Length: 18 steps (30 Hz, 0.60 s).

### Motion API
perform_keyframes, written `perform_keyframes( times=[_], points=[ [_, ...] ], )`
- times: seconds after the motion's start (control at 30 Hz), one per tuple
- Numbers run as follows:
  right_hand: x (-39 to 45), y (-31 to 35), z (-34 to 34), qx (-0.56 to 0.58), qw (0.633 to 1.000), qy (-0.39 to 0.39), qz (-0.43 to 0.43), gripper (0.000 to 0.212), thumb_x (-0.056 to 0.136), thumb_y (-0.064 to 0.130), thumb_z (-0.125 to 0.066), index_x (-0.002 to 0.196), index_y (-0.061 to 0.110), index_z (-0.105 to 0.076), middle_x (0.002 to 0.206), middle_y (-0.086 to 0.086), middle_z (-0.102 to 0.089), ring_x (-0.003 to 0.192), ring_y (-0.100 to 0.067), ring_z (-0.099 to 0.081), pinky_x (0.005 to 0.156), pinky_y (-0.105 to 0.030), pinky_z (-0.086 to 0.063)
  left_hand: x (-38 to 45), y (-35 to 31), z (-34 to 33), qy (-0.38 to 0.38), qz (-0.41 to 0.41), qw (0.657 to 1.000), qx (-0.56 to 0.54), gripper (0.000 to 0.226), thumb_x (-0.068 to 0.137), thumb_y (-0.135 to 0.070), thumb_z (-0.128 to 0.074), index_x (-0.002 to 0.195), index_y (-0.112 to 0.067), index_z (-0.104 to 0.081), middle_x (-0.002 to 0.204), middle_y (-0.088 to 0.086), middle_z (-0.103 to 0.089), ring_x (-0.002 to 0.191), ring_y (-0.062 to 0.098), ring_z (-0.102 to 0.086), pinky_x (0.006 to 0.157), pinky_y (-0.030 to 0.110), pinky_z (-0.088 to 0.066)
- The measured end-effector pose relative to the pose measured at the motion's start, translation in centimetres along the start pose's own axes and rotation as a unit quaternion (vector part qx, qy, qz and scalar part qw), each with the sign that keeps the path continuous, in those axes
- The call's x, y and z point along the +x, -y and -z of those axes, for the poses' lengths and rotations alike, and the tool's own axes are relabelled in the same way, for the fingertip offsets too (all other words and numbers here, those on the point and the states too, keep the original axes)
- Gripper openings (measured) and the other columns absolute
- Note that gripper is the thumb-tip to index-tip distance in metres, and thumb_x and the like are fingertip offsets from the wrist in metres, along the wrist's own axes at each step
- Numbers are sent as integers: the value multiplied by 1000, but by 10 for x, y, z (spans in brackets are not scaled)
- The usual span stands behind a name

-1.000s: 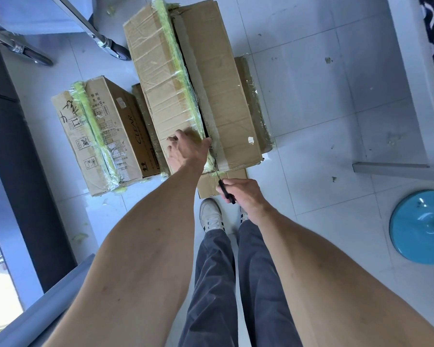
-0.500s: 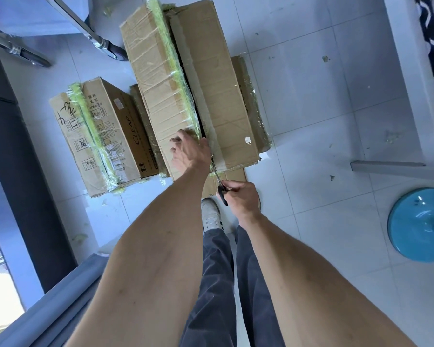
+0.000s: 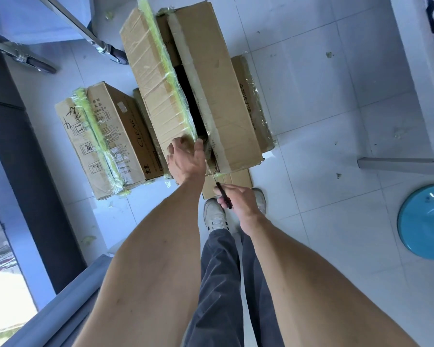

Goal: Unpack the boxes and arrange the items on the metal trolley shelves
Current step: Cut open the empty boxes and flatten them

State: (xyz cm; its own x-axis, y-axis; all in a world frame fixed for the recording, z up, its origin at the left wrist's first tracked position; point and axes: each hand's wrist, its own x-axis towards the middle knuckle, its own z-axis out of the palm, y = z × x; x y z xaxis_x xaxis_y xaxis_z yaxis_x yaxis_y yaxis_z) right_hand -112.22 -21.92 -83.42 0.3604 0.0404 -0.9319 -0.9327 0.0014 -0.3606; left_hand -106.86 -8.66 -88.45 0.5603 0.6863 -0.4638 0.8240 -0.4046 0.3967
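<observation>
A long cardboard box [image 3: 226, 101] stands on top of other boxes, its two top flaps parted by a dark gap along the middle seam. My left hand [image 3: 186, 161] grips the near end of the left flap [image 3: 156, 78], which carries a strip of yellow-green tape. Just in front of the box's near end, my right hand [image 3: 238, 201] holds a black-handled cutter [image 3: 223, 195] whose thin blade points at the seam. A smaller sealed box [image 3: 103, 139] printed "CLEAR" sits on the floor to the left.
The trolley's metal legs and castors [image 3: 115, 55] stand at the upper left behind the boxes. A blue round lid [image 3: 426, 221] lies on the tiled floor at right. A white wall [image 3: 411, 71] edges the right side. My feet stand right before the boxes.
The gap between the top flaps has widened as my left hand lifts the left flap. My right hand has drawn the cutter a little back toward me.
</observation>
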Motion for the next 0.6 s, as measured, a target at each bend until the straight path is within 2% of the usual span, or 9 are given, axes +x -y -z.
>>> perform_keyframes(
  times=[0.1, 0.23, 0.33, 0.43, 0.6],
  points=[
    [1, 15, -8, 34, 999, -14, 9, 10, 83, 14, -68, 78, 7, -72, 69, -14, -54, 52, -17, -38, 46, -16, -31, -1, 2, -1, 4, -7, 1000, 1, 52, 92, -54, -54, 123, -13, -51, 128, 9, -53, 117, 32, -50, 103, 48, -39],
    [4, 33, -4, -12, 1000, -8, -23, 8, 82, 18, -69, 79, 12, -73, 67, -11, -59, 44, -12, -42, 36, -13, -29, -2, 2, 0, 4, -14, 1000, 14, 52, 95, -53, -50, 126, -11, -48, 132, 13, -51, 120, 34, -49, 106, 51, -36],
    [6, 37, 0, -57, 998, 9, -18, 11, 85, 14, -68, 85, 6, -75, 67, -12, -57, 39, -8, -41, 35, -12, -29, -4, 1, -2, -6, -16, 1000, 6, 51, 97, -49, -47, 130, -10, -48, 137, 14, -49, 122, 33, -48, 107, 49, -34],
    [10, 38, -2, -40, 999, 26, -5, 17, 86, 8, -65, 93, -6, -73, 71, -16, -55, 39, -9, -42, 35, -13, -28, -2, 1, -5, 2, -8, 1000, 17, 52, 97, -51, -45, 131, -11, -46, 139, 14, -46, 121, 34, -47, 106, 49, -34],
    [16, 37, -11, -34, 998, 51, 28, 9, 84, -5, -62, 83, -7, -71, 71, -19, -55, 52, -20, -42, 43, -18, -32, 3, 5, -8, 9, -5, 999, 39, 56, 97, -54, -43, 133, -11, -43, 141, 13, -44, 121, 35, -45, 105, 50, -35]
  ],
)
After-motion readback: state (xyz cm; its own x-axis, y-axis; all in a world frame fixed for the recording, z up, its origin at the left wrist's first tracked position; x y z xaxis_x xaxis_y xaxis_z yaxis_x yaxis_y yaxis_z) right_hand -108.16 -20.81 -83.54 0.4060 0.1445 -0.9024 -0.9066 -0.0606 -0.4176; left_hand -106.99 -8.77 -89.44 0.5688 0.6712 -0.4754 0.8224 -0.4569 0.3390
